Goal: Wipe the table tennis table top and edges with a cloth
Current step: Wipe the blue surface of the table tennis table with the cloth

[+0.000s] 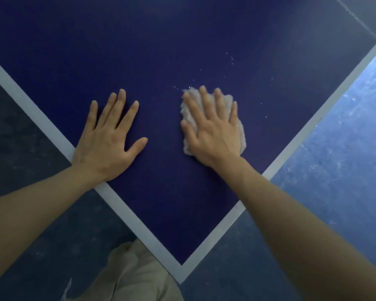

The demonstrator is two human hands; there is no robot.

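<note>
A corner of the dark blue table tennis table [161, 51] points toward me, its edges marked by a white border line [208, 244]. My right hand [213, 131] presses flat, fingers spread, on a pale fuzzy cloth [240, 127] lying on the top right of centre. My left hand [111, 137] rests flat on the bare blue surface beside it, its wrist over the left border line. Small white crumbs [231, 58] dot the top beyond the cloth.
Blue-grey floor [334, 159] shows past both table edges. My beige trouser leg [132, 274] stands just below the table corner. A thin white line [356, 18] crosses the table at the top right.
</note>
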